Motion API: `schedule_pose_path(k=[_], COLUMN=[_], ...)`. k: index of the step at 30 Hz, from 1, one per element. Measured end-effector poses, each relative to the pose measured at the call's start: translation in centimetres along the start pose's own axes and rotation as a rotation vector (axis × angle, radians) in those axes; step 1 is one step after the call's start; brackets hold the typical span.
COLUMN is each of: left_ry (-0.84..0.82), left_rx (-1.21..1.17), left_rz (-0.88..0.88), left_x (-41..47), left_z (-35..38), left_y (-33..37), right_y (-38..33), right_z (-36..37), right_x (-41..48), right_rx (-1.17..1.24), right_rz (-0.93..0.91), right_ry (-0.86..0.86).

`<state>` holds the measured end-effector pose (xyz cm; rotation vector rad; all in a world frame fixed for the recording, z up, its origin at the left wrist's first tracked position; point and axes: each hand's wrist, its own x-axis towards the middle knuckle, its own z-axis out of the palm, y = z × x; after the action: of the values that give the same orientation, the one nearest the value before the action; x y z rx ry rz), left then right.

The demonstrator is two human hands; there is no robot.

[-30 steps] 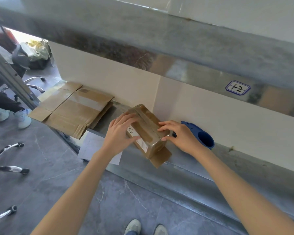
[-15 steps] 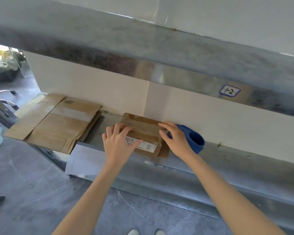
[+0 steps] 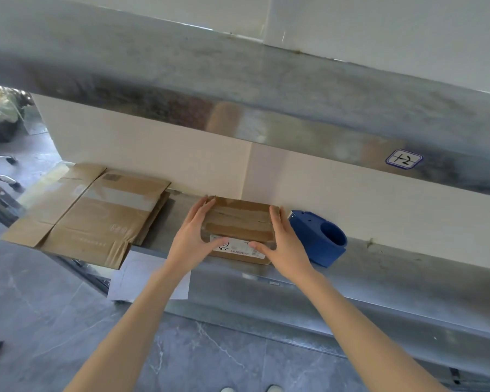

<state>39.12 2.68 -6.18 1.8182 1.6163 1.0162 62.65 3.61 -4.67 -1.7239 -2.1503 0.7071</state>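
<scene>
A small taped cardboard box (image 3: 239, 224) with a white label on its near side lies flat on the metal shelf (image 3: 379, 258), pushed back against the white wall. My left hand (image 3: 193, 239) lies against the box's left side with straight fingers and its thumb on the label. My right hand (image 3: 280, 241) lies against the box's right side, fingers straight, thumb across the near edge.
A blue tape dispenser (image 3: 320, 239) stands just right of the box. Flattened cardboard boxes (image 3: 94, 213) overhang the shelf's left end. A white sheet (image 3: 142, 275) hangs over the shelf's front edge. An upper metal shelf carries a label (image 3: 404, 159). Below is grey floor.
The box went from tilted up in my hands to lying flat on the shelf and has slid back against the wall. Both hands moved from its top to its sides.
</scene>
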Motion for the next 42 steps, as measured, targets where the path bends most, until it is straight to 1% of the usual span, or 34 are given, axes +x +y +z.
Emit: schedule_pose_path(k=[2,5,12,16,20,24,32,37,42], left_ry=[-0.013,-0.001,0.017,0.021,0.014,0.016,0.002,0.020,0.003], left_rx=[-0.025,-0.050,-0.060,-0.070,-0.085,-0.091,-0.075,-0.089,-0.068], left_rz=[0.000,-0.021,-0.040,-0.040,-0.034,-0.055,-0.049,-0.038,-0.014], left_x=[0.0,-0.1,-0.1,-0.1,-0.1,-0.1,-0.2,-0.2,-0.2], left_z=[0.7,1.4,1.7,1.7,1.7,1.8,1.8,2.0,1.8], left_y=[0.0,0.0,0.0,-0.1,-0.1,-0.2,-0.1,-0.4,-0.5], right_y=[0.2,0.4,0.6,0.3,0.0,0.0,-0.1,-0.1,0.0], right_z=[0.3,0.9,1.6,1.7,1.6,1.6,1.7,1.7,1.7], right_x=[0.0,-0.1,0.0,-0.1,-0.5,-0.3,-0.5,-0.3,-0.2], right_rx=[-0.068,-0.128,-0.131,-0.102,-0.009,-0.020,0.053,-0.011,0.002], right_rz=[-0.015,-0.027,-0.010,0.003,0.038,0.066,0.045,0.030,0.050], right_ry=[-0.006,0.035,0.070,0.083,0.112,0.106,0.081,0.065,0.055])
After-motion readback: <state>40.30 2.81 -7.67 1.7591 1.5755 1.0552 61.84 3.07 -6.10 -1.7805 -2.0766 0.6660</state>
